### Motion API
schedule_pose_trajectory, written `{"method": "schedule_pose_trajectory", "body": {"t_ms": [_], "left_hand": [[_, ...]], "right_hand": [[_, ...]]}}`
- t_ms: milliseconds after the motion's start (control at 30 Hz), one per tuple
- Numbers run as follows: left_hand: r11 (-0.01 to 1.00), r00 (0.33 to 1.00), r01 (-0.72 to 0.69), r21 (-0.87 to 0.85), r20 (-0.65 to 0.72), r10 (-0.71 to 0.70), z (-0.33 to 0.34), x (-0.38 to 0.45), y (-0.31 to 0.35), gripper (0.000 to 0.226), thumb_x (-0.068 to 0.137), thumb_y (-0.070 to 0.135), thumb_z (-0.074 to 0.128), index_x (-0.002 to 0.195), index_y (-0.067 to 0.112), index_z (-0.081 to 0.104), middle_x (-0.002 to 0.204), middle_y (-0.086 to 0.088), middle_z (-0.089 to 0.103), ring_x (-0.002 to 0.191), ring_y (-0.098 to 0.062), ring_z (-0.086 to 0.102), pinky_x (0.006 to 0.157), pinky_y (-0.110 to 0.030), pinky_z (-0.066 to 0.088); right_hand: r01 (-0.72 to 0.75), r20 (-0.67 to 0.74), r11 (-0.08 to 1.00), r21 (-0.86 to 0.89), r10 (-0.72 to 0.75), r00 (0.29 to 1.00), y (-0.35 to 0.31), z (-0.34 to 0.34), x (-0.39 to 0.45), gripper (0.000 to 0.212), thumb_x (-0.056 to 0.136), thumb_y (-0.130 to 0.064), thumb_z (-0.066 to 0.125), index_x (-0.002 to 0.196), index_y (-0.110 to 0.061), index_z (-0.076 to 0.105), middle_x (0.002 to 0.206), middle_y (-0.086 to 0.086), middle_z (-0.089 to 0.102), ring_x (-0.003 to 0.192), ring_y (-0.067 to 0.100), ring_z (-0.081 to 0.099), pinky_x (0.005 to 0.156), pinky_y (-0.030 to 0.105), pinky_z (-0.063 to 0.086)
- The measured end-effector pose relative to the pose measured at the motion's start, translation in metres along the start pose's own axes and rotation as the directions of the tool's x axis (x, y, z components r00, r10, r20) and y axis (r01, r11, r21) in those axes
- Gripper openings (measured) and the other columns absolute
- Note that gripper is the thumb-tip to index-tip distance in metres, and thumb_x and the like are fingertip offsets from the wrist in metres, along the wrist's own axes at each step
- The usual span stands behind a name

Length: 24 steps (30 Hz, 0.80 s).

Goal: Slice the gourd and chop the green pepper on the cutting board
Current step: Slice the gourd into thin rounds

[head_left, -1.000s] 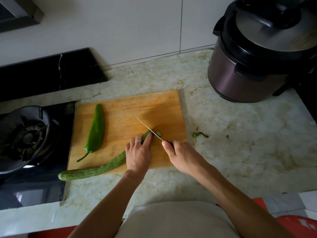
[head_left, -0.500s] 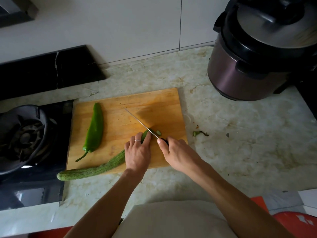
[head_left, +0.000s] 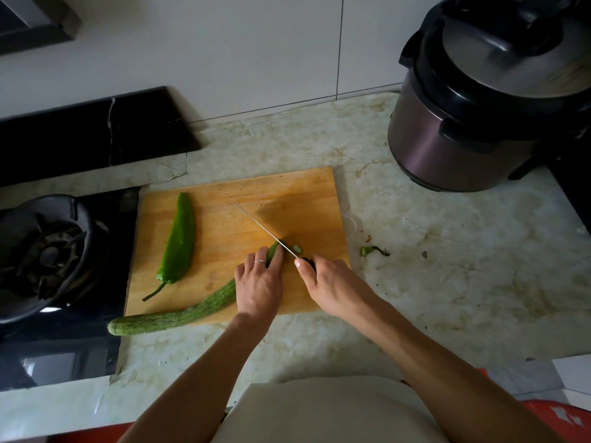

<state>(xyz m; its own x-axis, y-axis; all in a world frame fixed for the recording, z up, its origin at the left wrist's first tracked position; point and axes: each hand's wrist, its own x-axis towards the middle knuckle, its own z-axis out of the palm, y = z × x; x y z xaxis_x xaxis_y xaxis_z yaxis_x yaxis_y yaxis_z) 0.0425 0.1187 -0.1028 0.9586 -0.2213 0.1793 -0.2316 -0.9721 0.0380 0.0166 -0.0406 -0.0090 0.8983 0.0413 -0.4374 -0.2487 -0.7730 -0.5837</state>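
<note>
The right hand (head_left: 332, 284) is gripping the dark handle of a knife (head_left: 268, 232), fingers wrapped round it, the thin blade lying across the near end of the gourd (head_left: 179, 316). The left hand (head_left: 258, 282) is pressing down on the gourd just beside the blade, fingers curved over it and fingertips sitting very close to the edge. One small cut slice (head_left: 297, 249) is lying on the cutting board (head_left: 224, 225) on the far side of the blade. The gourd is running diagonally, its long tail hanging off the board's near left corner onto the counter (head_left: 447, 282). The green pepper (head_left: 179, 243) is waiting whole on the left part of the board. What worries me is those fingertips: the gourd is round and curved, so it could roll under the cut and bring the blade onto a finger. The overhanging tail could also tip or swing as the piece shortens.
</note>
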Motion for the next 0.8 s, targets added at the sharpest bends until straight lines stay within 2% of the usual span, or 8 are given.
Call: {"method": "schedule_pose_trajectory", "body": {"t_ms": [67,167,233,367,500,633,700,800], "left_hand": [[1.0,1.0,-0.01,0.0,0.006,0.01,-0.001,0.0,0.0,0.043,0.078,0.012,0.08,0.119,0.018,0.068,0.109,-0.011,0.064,0.09,-0.036,0.062,0.068,-0.045,0.052],[1.0,0.999,-0.022,0.005,0.028,0.022,-0.002,0.001,-0.001,0.043,0.079,0.014,0.08,0.12,0.019,0.067,0.111,-0.011,0.064,0.092,-0.036,0.062,0.069,-0.045,0.052],[1.0,0.999,-0.022,0.005,0.04,0.022,-0.001,0.001,-0.002,0.043,0.079,0.016,0.079,0.12,0.02,0.067,0.111,-0.011,0.064,0.093,-0.036,0.062,0.07,-0.045,0.052],[1.0,0.999,-0.006,0.01,0.048,0.006,0.002,0.0,-0.001,0.045,0.078,0.013,0.08,0.12,0.019,0.068,0.112,-0.013,0.065,0.094,-0.037,0.062,0.07,-0.046,0.052],[1.0,0.999,-0.01,-0.01,0.039,0.01,0.0,0.0,-0.001,0.043,0.077,0.013,0.081,0.118,0.018,0.068,0.111,-0.013,0.065,0.092,-0.037,0.062,0.07,-0.046,0.052],[0.999,0.999,-0.018,-0.036,0.05,0.02,-0.003,0.0,0.001,0.044,0.077,0.012,0.081,0.118,0.018,0.068,0.111,-0.013,0.065,0.092,-0.037,0.063,0.07,-0.046,0.052],[0.999,0.999,-0.018,-0.048,0.048,0.02,-0.004,0.0,0.0,0.048,0.077,0.01,0.08,0.122,0.018,0.067,0.111,-0.014,0.065,0.092,-0.037,0.063,0.071,-0.047,0.053],[0.993,0.998,-0.054,-0.107,0.016,0.056,-0.002,-0.002,-0.005,0.049,0.079,0.007,0.069,0.127,0.015,0.066,0.113,-0.016,0.065,0.095,-0.039,0.064,0.073,-0.05,0.054]], "right_hand": [[-0.006,-0.001,1.0,0.022,0.006,1.0,-0.005,0.001,0.005,0.043,0.103,-0.055,0.027,0.096,-0.018,0.049,0.076,0.001,0.055,0.073,0.025,0.057,0.061,0.031,0.036],[-0.01,-0.004,1.0,0.029,0.01,1.0,-0.01,0.005,0.012,0.052,0.103,-0.055,0.026,0.109,-0.014,0.057,0.099,0.013,0.067,0.091,0.032,0.063,0.066,0.031,0.037],[-0.009,-0.001,1.0,0.016,0.009,1.0,-0.008,0.005,0.01,0.049,0.103,-0.055,0.026,0.105,-0.016,0.055,0.096,0.012,0.066,0.087,0.031,0.063,0.065,0.031,0.037],[-0.025,0.008,1.0,0.0,0.025,1.0,0.006,0.008,-0.001,0.042,0.103,-0.055,0.027,0.091,-0.019,0.044,0.072,-0.001,0.05,0.061,0.018,0.05,0.05,0.031,0.033],[-0.004,-0.019,1.0,0.004,0.004,1.0,0.001,0.011,0.007,0.042,0.103,-0.055,0.025,0.095,-0.02,0.045,0.081,0.002,0.052,0.072,0.023,0.052,0.062,0.031,0.036],[0.009,-0.033,0.999,0.035,-0.008,0.999,-0.002,0.014,0.012,0.05,0.104,-0.054,0.026,0.105,-0.014,0.056,0.094,0.012,0.066,0.09,0.03,0.062,0.066,0.03,0.036],[-0.03,-0.015,0.993,0.11,0.032,0.999,0.003,0.013,0.013,0.052,0.103,-0.055,0.027,0.102,-0.014,0.058,0.094,0.012,0.066,0.085,0.028,0.063,0.065,0.03,0.038],[-0.101,0.011,0.957,0.272,0.102,0.995,0.01,0.012,0.017,0.051,0.102,-0.057,0.027,0.082,-0.021,0.056,0.077,0.004,0.062,0.067,0.019,0.059,0.062,0.03,0.041]]}}
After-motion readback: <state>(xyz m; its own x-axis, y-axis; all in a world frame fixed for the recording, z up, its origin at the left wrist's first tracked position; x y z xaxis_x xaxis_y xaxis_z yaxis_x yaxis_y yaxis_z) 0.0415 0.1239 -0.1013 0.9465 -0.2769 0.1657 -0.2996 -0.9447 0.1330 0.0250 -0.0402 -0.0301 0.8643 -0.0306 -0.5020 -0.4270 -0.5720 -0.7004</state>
